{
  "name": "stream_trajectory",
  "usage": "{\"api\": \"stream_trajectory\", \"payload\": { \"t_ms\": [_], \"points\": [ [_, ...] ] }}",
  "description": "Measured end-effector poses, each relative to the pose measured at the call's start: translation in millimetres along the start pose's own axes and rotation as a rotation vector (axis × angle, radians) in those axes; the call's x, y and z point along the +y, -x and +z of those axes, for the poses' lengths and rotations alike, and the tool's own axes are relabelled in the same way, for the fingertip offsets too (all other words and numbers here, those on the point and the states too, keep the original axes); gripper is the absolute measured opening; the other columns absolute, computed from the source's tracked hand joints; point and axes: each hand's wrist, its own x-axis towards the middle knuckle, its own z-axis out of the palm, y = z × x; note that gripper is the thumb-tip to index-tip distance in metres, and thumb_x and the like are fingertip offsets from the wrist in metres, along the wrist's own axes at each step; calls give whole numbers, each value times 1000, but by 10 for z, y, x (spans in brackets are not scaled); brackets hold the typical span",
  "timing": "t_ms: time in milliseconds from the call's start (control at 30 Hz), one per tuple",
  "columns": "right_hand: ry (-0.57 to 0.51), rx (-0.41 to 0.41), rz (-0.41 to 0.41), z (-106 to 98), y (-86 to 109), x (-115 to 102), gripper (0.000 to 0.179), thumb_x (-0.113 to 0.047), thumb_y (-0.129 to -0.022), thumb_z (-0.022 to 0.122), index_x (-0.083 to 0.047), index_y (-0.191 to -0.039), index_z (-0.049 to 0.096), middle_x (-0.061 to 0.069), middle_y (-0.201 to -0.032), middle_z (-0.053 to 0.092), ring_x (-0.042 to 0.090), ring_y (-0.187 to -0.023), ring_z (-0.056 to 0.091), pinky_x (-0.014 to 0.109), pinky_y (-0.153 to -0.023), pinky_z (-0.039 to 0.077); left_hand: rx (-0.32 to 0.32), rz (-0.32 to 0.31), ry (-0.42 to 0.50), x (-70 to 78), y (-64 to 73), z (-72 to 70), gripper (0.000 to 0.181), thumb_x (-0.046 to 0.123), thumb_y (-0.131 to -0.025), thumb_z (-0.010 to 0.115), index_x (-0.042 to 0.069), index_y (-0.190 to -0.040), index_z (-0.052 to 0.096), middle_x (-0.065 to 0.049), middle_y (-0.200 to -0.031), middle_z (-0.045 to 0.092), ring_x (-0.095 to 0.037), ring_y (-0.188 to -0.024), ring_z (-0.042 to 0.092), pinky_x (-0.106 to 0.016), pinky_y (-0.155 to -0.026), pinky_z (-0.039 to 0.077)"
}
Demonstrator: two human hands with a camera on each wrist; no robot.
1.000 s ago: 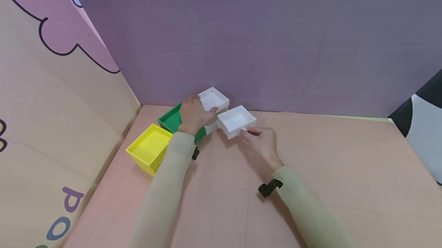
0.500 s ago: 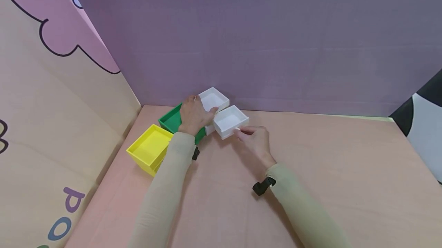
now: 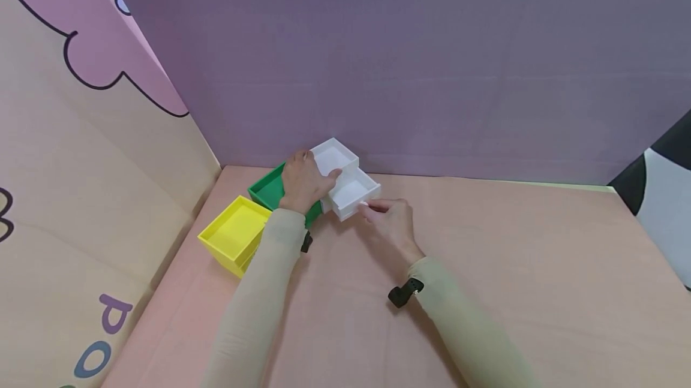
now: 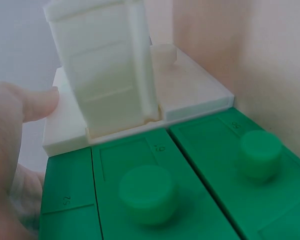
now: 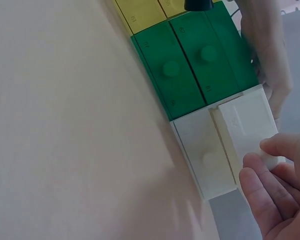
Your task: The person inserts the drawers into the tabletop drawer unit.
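Observation:
In the head view my right hand pinches the round knob of a white drawer between thumb and fingertips. The drawer sticks partly out of a small white drawer cabinet, with its open top facing up. In the right wrist view, the drawer front stands ahead of the cabinet's other drawer. My left hand grips the white cabinet from above, its thumb at the front edge. Part of the green drawer cabinet is hidden under that hand. In the left wrist view, the left thumb touches the white cabinet.
A yellow drawer cabinet adjoins the green one at the left. Green drawers with round knobs face forward. All stand on a pink cloth surface, with a purple backdrop behind and a printed cream panel at left.
My right hand has moved left, and the white drawer with it, deeper into the white cabinet. The gap between drawer and cabinet has shrunk. My left hand has stayed in place.

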Motion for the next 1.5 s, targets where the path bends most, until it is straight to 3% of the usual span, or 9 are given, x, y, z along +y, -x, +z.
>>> {"api": "stream_trajectory", "payload": {
  "t_ms": [200,867,1100,1267,1500],
  "points": [
    [39,10,-1,30,-18,39,21,-22,-90,85,-8,-105,86,12,-91,83,5,-71,70,18,-64,55,-9,4,-9,2,9,7,86,65,-98,56,-5,-148,55,-23,-149,57,-38,-138,55,-50,-116,48],
    [4,-11,-5,56,-80,29,21,-21,-92,83,-8,-108,86,13,-96,83,12,-79,77,17,-68,57,-14,-2,-22,25,4,-15,86,65,-98,55,-4,-149,54,-23,-151,56,-38,-137,56,-50,-116,49],
    [-2,-37,-8,27,-58,67,26,-24,-94,83,-9,-116,83,11,-105,83,21,-93,80,24,-77,61,-16,3,-24,19,4,-22,87,67,-98,55,-4,-149,54,-23,-151,56,-38,-136,57,-50,-114,50],
    [34,-24,-56,-13,-13,92,30,-23,-93,85,-10,-119,82,9,-111,82,23,-99,80,34,-85,64,-19,6,-37,10,-2,-19,89,68,-98,54,-4,-151,53,-23,-152,55,-39,-137,56,-50,-114,49],
    [27,4,-144,14,-8,92,24,-17,-93,84,-7,-114,84,12,-110,82,25,-96,81,30,-83,65,-14,8,-32,2,-3,-13,88,67,-98,54,-4,-150,53,-23,-150,56,-38,-136,57,-50,-114,49]
  ]
}}
